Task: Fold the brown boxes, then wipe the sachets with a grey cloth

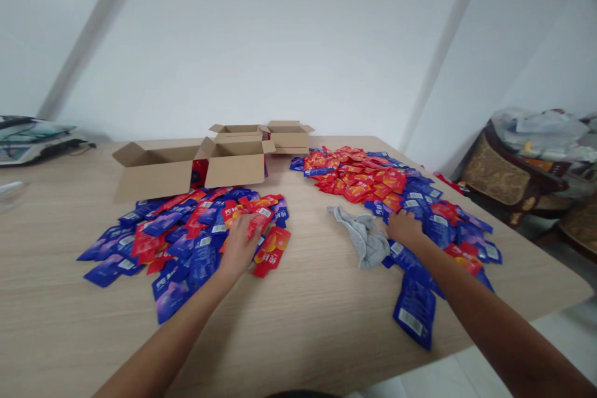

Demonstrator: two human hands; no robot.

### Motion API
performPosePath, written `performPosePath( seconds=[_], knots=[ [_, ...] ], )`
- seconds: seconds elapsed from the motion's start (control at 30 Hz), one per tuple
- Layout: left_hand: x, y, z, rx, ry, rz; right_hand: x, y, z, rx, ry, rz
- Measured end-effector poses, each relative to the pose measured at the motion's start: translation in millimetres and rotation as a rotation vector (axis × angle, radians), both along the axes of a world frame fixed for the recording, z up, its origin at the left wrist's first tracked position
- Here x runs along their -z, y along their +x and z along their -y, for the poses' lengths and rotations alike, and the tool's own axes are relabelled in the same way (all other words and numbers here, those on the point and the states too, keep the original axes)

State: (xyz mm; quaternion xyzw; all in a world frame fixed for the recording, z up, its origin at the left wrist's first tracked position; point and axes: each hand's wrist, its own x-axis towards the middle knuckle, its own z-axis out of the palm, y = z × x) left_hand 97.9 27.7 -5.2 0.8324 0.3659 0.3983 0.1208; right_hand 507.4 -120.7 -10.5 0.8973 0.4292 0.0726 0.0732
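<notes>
My left hand (239,247) is at the right side of the left pile of red and blue pouches (204,259), its fingers closed on a red pouch (261,221). Another red pouch (272,250) lies flat just to its right. My right hand (405,228) rests at the near left side of the right pile, among blue pouches (439,231). Its fingers are curled, and what they hold, if anything, is hidden. A crumpled grey cloth (364,237) lies directly left of my right hand. One blue pouch (415,311) sits nearest the table's front edge.
Open cardboard boxes (156,177) stand behind the left pile, against the wall side. A heap of red pouches (359,174) lies at the back right of the table (298,323). A scale (32,148) is far left. Chairs (497,177) with bags stand beyond the right edge.
</notes>
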Motion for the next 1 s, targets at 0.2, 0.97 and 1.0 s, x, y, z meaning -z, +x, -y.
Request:
performPosePath(
  seconds=[0.2,0.97,1.0],
  knots=[
    [28.6,33.6,38.6,0.346,0.044,-0.430,-13.1,11.2,1.0,-0.076,0.034,0.041],
    [11.1,70.5,67.5,0.568,-1.644,0.289,10.0,-141.2,-29.2,-0.683,0.482,-0.491],
    [13.8,73.8,68.1,0.532,-1.597,0.284,10.9,-159.8,-28.8,-0.786,0.493,-0.514]
  ],
)
